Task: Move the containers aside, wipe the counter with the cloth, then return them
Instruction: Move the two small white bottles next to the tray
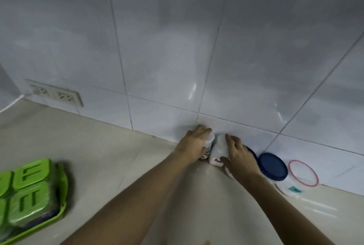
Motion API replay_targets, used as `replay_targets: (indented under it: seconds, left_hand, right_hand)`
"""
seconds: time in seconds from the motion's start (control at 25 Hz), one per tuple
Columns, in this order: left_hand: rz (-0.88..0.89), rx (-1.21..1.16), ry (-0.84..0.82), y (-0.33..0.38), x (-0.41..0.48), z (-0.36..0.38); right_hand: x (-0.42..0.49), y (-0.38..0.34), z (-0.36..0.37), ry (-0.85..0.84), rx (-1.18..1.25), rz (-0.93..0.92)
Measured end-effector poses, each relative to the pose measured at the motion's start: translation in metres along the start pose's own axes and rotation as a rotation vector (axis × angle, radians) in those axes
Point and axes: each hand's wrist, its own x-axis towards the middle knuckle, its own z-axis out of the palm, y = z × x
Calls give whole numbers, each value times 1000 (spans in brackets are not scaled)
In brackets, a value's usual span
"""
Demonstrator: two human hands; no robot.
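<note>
Forearms reach up from the bottom edge. Left hand (194, 142) wraps a small white jar (208, 142); right hand (237, 158) curls over a white salt bottle (217, 152), both upright, touching, against the tiled wall (177, 47). Just right of the right grip: blue-lidded tub (272, 166), red ring (303, 172). Green tray (29, 195) well left; that way looks clear
</note>
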Motion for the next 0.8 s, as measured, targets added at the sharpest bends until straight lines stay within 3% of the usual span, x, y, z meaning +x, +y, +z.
replay_targets:
  seconds: [0.28,0.44,0.8]
  left_hand:
    - [22,22,-67,-3,-10,-12]
    - [-113,-51,-83,-33,-53,-45]
    - [-368,101,-96,-155,-183,-136]
  right_hand:
    - [4,-20,-6,44,-31,10]
    - [1,-50,-15,28,100,-28]
    - [7,-224,18,-116,306,-304]
